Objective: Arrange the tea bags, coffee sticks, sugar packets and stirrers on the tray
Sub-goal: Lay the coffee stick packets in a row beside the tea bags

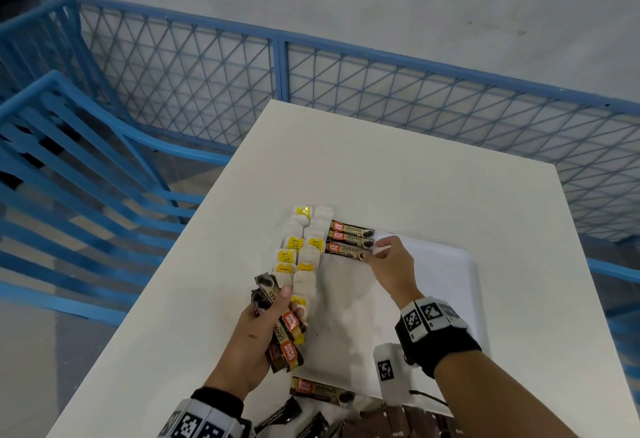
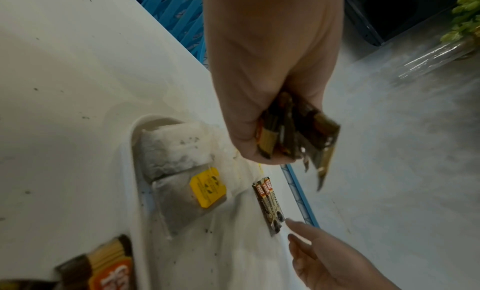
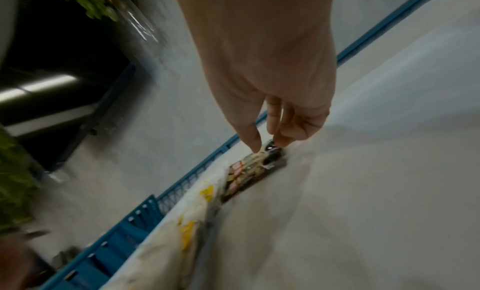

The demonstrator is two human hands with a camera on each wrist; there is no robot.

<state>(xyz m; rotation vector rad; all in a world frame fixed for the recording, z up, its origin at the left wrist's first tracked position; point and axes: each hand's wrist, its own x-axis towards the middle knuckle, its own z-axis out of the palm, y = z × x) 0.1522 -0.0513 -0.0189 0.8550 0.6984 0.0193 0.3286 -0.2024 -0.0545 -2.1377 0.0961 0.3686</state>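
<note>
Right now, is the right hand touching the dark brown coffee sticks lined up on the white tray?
Touching. In the right wrist view, the right hand has fingertips pressed on the dark brown coffee sticks.

The brown foil coffee sticks [image 1: 349, 241] at the right hand's [image 1: 393, 264] fingertips read "Great Taste" and "GRANULES"; so does the stick [image 1: 320, 390] near the left hand [image 1: 258, 330].
</note>
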